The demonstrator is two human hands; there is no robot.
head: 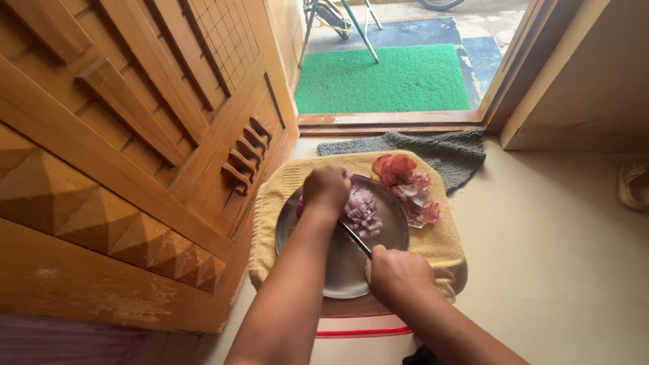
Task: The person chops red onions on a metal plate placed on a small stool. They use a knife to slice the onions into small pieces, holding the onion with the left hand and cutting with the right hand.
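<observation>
The plate (338, 270) is dull smooth metal; the yellow towel (443, 247) is rough cloth; the door (122, 135) is carved, varnished wood.

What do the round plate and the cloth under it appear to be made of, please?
The plate looks like metal, probably steel: grey with a dull sheen. The yellow cloth under it seems to be terry towelling, with a looped, fuzzy surface.

1. A home, at its open front doorway.
2. A carved wooden door (122, 135) stands open on the left.
3. A green doormat (385, 78) lies outside, a grey mat (439, 152) inside the threshold.
4. Past the doormat, metal legs, perhaps a bicycle stand (338, 20).
5. Plain pale floor (554, 257), food cut low on a towel (443, 240).
</observation>
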